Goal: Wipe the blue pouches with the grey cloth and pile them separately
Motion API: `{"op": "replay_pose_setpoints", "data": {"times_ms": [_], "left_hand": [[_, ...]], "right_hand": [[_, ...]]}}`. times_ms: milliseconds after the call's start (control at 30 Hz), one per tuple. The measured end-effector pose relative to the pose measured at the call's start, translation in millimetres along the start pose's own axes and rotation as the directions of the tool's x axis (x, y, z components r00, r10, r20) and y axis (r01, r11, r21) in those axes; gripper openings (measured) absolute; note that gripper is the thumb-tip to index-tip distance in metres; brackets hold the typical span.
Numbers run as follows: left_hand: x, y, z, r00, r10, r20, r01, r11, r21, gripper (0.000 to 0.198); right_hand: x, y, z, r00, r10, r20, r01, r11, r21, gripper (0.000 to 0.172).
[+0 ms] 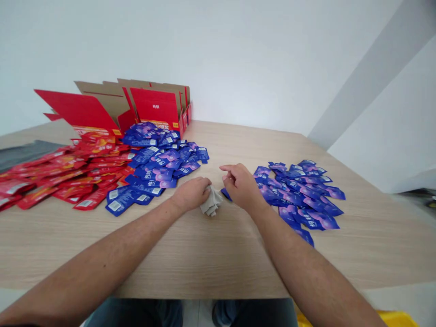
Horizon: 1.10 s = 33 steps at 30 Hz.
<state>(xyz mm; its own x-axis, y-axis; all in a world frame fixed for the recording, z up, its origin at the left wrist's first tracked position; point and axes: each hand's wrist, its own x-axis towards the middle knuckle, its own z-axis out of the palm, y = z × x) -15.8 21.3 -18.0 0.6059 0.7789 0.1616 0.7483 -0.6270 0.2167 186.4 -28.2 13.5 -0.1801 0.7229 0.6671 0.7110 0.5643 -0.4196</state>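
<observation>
My left hand is closed on a crumpled pale grey cloth, held low at the middle of the table. Just right of it, my right hand has its index finger stretched out to the left and the thumb apart from it. The other fingers are mostly hidden. A corner of a blue packet shows beside the cloth, partly under my right hand; whether it is touched cannot be seen. A spread of blue and purple packets lies to the right of that hand. Another heap of blue packets lies left of the hands.
Red packets are heaped at the left, beside a grey cloth. Open red cardboard boxes stand behind the heaps, near the wall. The wooden table has its front edge by my legs. Something yellow shows below, at right.
</observation>
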Motion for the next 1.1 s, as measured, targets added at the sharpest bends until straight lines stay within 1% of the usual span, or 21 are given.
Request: {"op": "replay_pose_setpoints", "data": {"times_ms": [67, 167, 233, 333, 467, 667, 833, 1000, 1100], "left_hand": [[-6.9, 1.7, -1.7, 0.999, -0.034, 0.001, 0.034, 0.999, -0.006, 0.036], [-16.8, -1.1, -1.1, 0.995, -0.082, -0.065, 0.078, 0.995, -0.064, 0.035], [-20.9, -5.3, 0.0, 0.991, -0.087, -0.098, 0.074, 0.989, -0.125, 0.035], [-22.4, -11.9, 0.7, 0.993, -0.067, -0.095, 0.046, 0.978, -0.205, 0.037], [-20.9, -16.9, 2.1, 0.995, -0.049, -0.082, 0.026, 0.965, -0.26, 0.04], [-19.7, -17.0, 7.8, 0.993, -0.049, -0.107, 0.014, 0.953, -0.302, 0.039], [-19.3, -15.8, 9.4, 0.992, -0.065, -0.106, 0.025, 0.939, -0.343, 0.043], [-18.3, -18.1, 12.1, 0.99, -0.065, -0.124, 0.012, 0.922, -0.386, 0.057], [-17.7, -19.1, 13.6, 0.991, -0.077, -0.113, 0.03, 0.931, -0.365, 0.064]], "right_hand": [[-9.7, 0.0, 9.8, 0.998, -0.032, 0.049, 0.031, 0.999, 0.014, 0.03], [-25.0, 0.8, 17.1, 0.989, -0.026, 0.147, 0.022, 0.999, 0.03, 0.031], [-31.3, -0.2, 17.5, 0.984, -0.014, 0.179, 0.005, 0.999, 0.052, 0.03], [-33.8, -3.0, 15.8, 0.984, 0.001, 0.179, -0.013, 0.998, 0.066, 0.03], [-33.1, -2.3, 16.7, 0.983, 0.007, 0.185, -0.017, 0.999, 0.05, 0.029], [-36.2, 3.6, 21.4, 0.98, 0.045, 0.193, -0.05, 0.999, 0.019, 0.031], [-37.2, 2.3, 21.2, 0.977, 0.037, 0.212, -0.041, 0.999, 0.015, 0.032], [-36.3, 1.7, 20.5, 0.978, 0.05, 0.204, -0.053, 0.999, 0.01, 0.033], [-36.4, 1.2, 19.9, 0.978, 0.061, 0.199, -0.062, 0.998, -0.006, 0.036]]}}
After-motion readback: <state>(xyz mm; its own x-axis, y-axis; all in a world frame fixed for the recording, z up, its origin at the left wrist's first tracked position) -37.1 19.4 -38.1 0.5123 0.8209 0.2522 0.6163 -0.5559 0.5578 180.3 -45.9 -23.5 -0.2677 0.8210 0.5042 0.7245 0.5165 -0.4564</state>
